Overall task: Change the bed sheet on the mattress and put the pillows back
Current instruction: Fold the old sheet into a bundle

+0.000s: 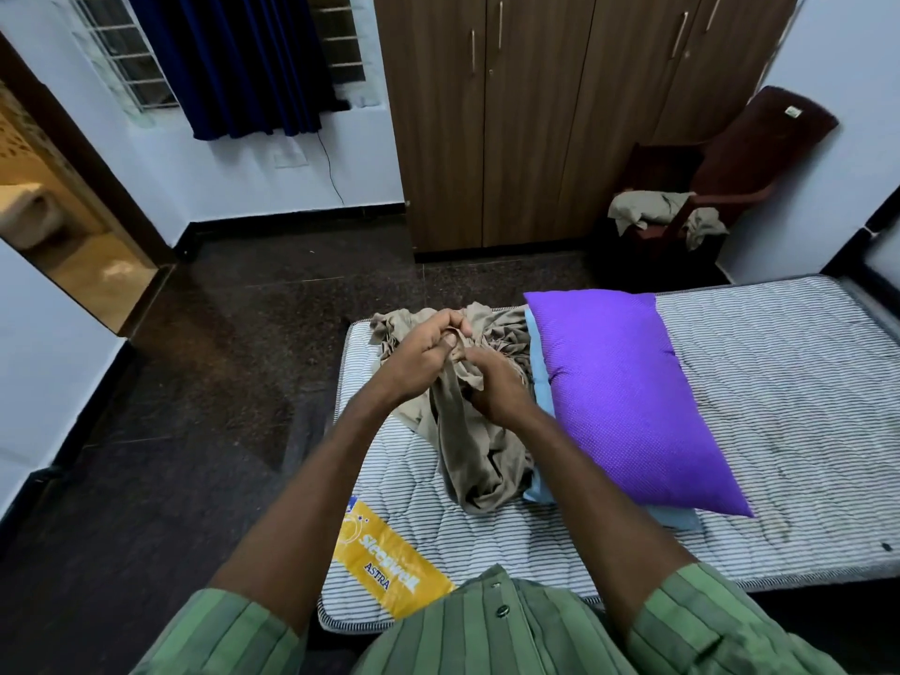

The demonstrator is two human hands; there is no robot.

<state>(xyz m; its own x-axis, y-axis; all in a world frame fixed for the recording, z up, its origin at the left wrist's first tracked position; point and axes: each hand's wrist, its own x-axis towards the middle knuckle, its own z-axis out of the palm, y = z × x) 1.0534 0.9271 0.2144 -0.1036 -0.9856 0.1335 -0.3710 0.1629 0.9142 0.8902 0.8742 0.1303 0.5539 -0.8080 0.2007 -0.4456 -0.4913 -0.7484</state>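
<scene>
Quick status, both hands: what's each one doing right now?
Left hand: closed, gripping the beige sheet.
Right hand: closed, pinching the same sheet.

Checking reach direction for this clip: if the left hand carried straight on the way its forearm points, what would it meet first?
Probably the bunched tan sheet that the left hand already grips; its far folds lie just ahead, then the mattress edge and floor. Depth is unclear.
</scene>
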